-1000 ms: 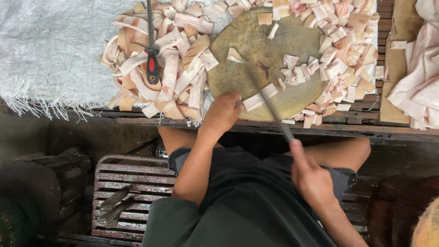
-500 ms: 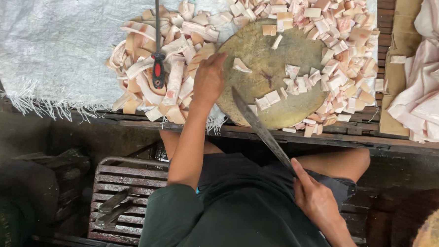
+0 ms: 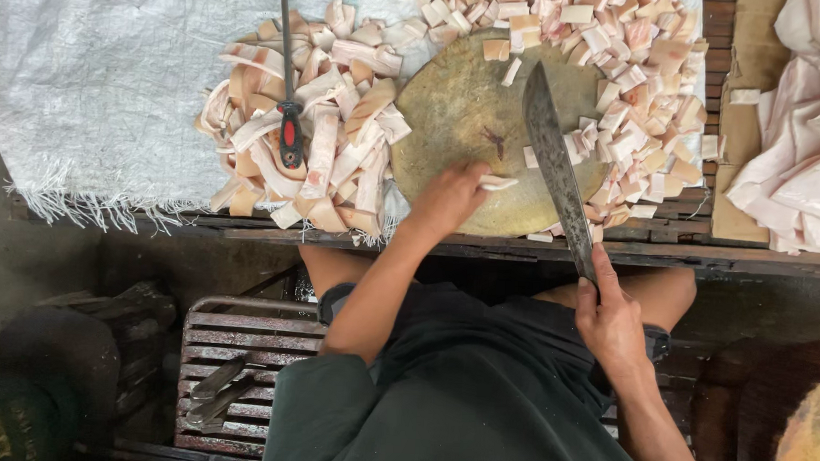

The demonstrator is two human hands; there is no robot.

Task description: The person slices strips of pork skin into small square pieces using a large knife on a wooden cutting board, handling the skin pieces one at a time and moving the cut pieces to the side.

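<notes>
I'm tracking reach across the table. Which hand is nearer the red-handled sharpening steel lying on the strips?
Left. The left hand rests on the round chopping board, just right of the red-handled sharpening steel; the right hand grips the cleaver much farther right.

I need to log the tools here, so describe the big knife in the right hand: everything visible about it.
The big knife has a long, broad, dark grey blade that looks like worn, stained metal. It widens toward its tip. The right hand grips its handle, which is hidden inside the fist. The blade points away from the person, slanting over the right side of the round chopping board, its tip near the cut meat cubes. Whether it touches the board cannot be told.
</notes>
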